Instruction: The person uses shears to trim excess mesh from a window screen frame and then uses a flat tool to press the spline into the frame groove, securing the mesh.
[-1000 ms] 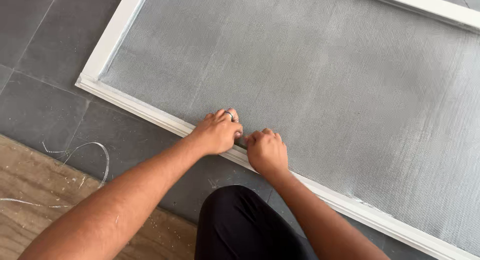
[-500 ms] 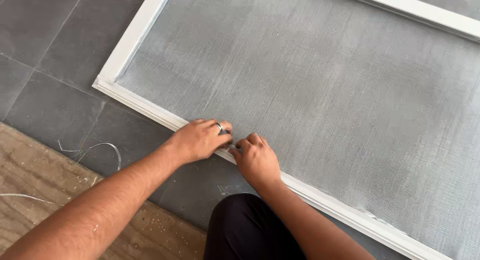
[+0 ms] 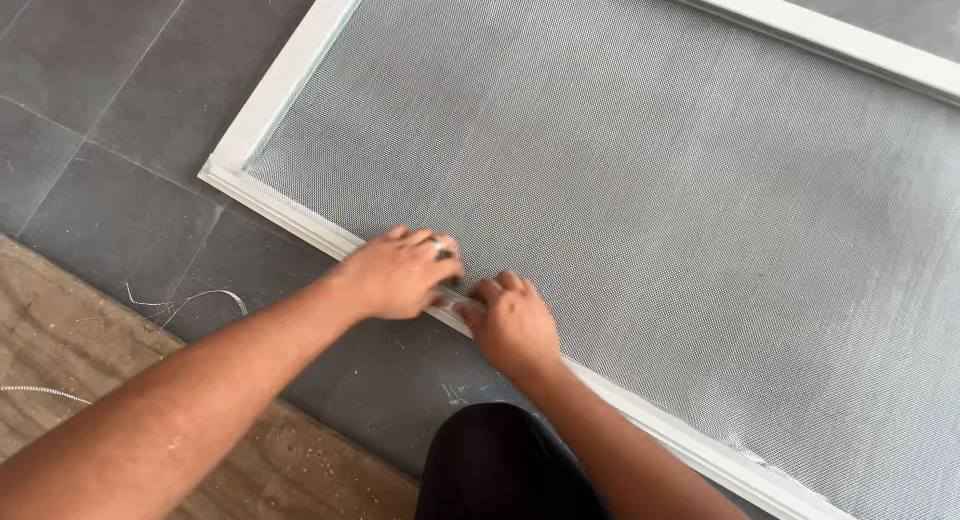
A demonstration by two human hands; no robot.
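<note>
- Mesh of grey woven screen [image 3: 640, 180] lies flat inside a white rectangular frame [image 3: 290, 75] on the floor, filling most of the picture from the upper left to the lower right.
- Left hand [image 3: 400, 273] presses down on the near rail of the frame just left of centre, fingers curled over the mesh edge; whether it pinches anything small cannot be told.
- Right hand [image 3: 515, 320] sits touching beside it, fingers bent onto the same rail, seemingly pushing the edge into the groove.
- To do this well, judging from the grip: keep both hands close together, press evenly along the rail, and hold the mesh taut and unwrinkled.
- Dark grey floor tiles [image 3: 110, 100] surround the frame; a thin pale cord [image 3: 190, 300] trails at lower left beside a brown wooden board [image 3: 60, 340].
</note>
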